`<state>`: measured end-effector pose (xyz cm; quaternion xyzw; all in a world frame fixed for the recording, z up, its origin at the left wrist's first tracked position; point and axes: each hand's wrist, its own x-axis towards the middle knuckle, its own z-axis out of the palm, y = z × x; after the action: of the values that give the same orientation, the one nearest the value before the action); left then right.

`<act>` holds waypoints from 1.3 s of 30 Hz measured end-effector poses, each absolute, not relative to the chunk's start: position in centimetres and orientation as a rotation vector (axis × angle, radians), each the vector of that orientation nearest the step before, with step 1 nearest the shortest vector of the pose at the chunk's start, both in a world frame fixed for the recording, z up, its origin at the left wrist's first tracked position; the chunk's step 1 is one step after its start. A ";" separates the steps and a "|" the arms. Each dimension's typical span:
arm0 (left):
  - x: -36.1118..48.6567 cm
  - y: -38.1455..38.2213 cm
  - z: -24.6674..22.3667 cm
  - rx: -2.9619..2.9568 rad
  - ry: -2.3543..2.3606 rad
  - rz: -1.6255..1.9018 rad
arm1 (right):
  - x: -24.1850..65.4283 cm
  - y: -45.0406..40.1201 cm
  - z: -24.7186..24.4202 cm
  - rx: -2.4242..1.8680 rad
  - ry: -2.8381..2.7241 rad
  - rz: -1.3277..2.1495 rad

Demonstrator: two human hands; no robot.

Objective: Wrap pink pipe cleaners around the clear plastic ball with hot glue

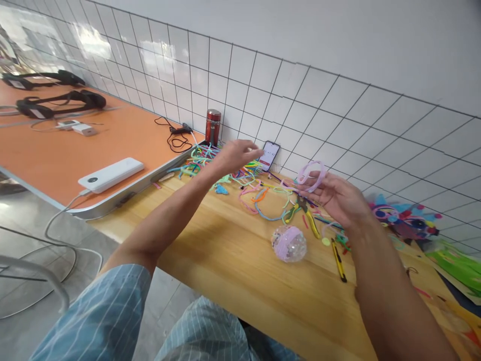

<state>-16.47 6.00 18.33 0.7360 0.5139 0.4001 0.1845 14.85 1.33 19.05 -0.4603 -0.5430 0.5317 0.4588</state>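
Note:
My right hand (340,198) holds a looped lilac pipe cleaner (313,176) between thumb and fingers, raised over the table near the wall. My left hand (240,154) hovers above a tangled pile of colourful pipe cleaners (201,159), its fingers stretched out and nothing visible in them. Between my arms, on the wooden table (233,255), sits a clear ball (296,247) partly wrapped with lilac strands. Pliers with yellow and black handles (311,223) lie behind the ball. A yellow utility knife (338,260) rests to its right.
A lit phone (269,155) leans on the tiled wall beside a red thermos (213,128). To the left, an orange table (124,130) bears a white power bank (111,174) and black headsets (62,103). A colourful craft piece (406,218) and green packet (456,265) lie at right.

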 end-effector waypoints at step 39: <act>-6.1 3.8 14.8 1.736 0.760 0.838 | 24.8 -3.8 15.5 -1.449 -1.525 0.350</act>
<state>-6.12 3.83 14.84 0.7209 0.3157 0.3478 0.5095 24.85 -3.81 15.53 -0.5946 -0.6262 0.1438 0.4834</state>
